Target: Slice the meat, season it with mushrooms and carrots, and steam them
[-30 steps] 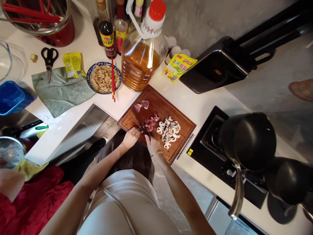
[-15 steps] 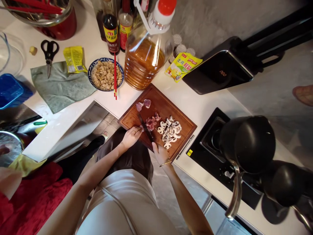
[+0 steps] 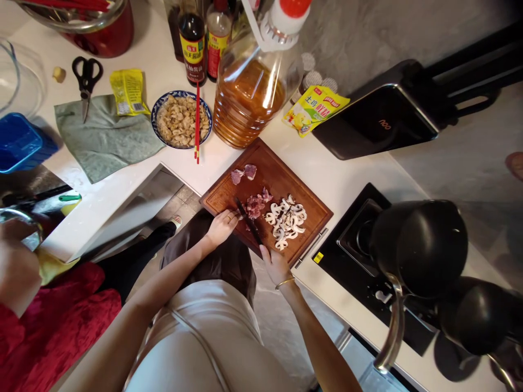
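Note:
My right hand (image 3: 276,265) is closed around the handle of a dark knife (image 3: 248,222), whose blade points up and left over the wooden cutting board (image 3: 302,191). Close beside the blade, my left hand (image 3: 223,226) rests at the board's near edge. Its fingers are pressed together on a piece of meat, mostly hidden under them. Chopped red meat (image 3: 255,205) lies just past the blade. Two larger meat pieces (image 3: 244,174) sit toward the board's far left corner, and sliced mushrooms (image 3: 286,222) are spread on its right part.
Beyond the board stand a large oil jug (image 3: 249,103) and a bowl of cut food (image 3: 178,121) with red chopsticks (image 3: 197,122) across it. A black knife block (image 3: 376,122) and a stove with dark pans (image 3: 429,247) are right. Another person's hand (image 3: 18,267) is at left.
The knife and my right hand have shifted slightly, the blade now lying closer to my left fingertips. The other person's hand at the left has come further into view. The whole view has shifted a little.

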The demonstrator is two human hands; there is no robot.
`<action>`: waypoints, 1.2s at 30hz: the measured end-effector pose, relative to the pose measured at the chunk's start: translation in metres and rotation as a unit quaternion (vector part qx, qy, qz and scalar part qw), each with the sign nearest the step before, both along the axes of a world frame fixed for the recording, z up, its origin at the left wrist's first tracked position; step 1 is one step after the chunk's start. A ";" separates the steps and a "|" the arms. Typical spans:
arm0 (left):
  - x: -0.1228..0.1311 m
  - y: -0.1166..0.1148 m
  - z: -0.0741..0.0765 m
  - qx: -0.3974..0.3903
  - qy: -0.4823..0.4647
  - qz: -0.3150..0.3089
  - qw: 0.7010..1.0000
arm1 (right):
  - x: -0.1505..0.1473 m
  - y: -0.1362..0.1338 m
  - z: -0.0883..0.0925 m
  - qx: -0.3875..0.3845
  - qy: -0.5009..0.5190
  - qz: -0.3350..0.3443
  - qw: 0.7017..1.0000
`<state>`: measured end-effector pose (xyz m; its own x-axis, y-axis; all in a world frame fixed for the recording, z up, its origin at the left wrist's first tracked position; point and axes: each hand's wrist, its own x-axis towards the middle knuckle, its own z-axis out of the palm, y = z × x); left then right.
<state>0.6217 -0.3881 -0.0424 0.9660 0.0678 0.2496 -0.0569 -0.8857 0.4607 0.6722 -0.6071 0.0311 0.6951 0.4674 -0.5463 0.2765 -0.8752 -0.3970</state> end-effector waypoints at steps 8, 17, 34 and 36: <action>-0.003 0.004 0.002 0.011 0.007 -0.022 1.000 | 0.025 0.055 -0.018 -0.013 -0.021 0.039 0.999; -0.006 0.005 -0.001 -0.011 -0.006 -0.035 0.999 | 0.020 0.059 -0.031 0.028 -0.094 -0.026 0.995; -0.005 0.006 -0.001 -0.005 -0.012 -0.029 0.999 | -0.003 0.031 -0.006 -0.069 -0.051 0.015 0.996; -0.004 0.004 -0.001 -0.012 -0.007 -0.019 1.000 | -0.004 0.033 -0.005 -0.076 -0.057 0.021 0.995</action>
